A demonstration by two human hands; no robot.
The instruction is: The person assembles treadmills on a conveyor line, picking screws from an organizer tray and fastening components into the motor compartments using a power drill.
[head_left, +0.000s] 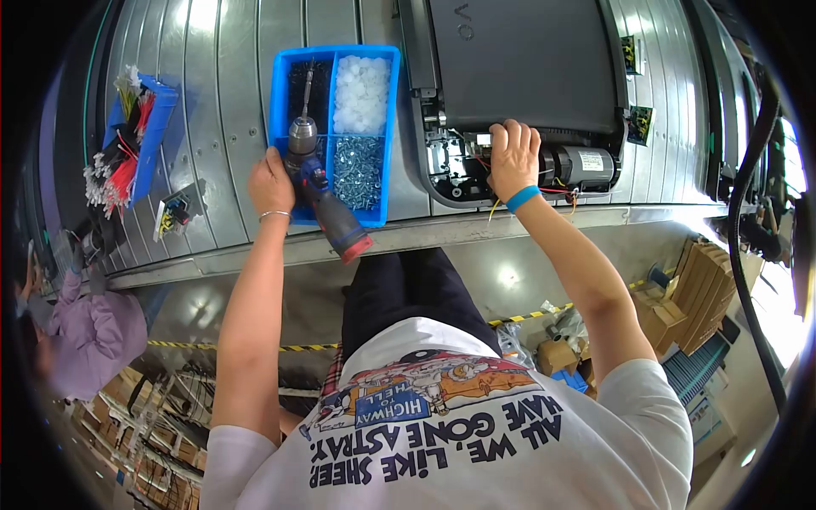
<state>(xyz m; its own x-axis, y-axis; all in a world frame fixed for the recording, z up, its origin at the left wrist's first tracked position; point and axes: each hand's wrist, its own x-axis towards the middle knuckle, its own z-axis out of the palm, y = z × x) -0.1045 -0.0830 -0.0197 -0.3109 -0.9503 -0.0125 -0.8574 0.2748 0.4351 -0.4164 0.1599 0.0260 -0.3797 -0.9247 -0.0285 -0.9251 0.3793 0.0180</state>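
My left hand (271,184) is closed at the left wall of a blue divided tray (394,93), seemingly gripping it, its fingertips partly hidden. Right beside that hand a cordless drill (316,183) lies across the tray, bit pointing away and red-tipped base overhanging the near edge. The tray holds white plastic pieces (363,93), silver screws (358,172) and dark screws (311,78). My right hand (513,159) reaches into the open motor bay of a treadmill (527,68), fingers curled down beside the black motor (586,167). What those fingers hold is hidden. Thin wires (495,206) hang near the wrist.
A tilted blue bin (154,127) with bundled wires stands left on the metal slat conveyor (234,102), near a small circuit part (174,214). Two more small parts lie right of the treadmill. A person in a purple sleeve (98,331) is at far left. Cardboard boxes (705,293) stand right.
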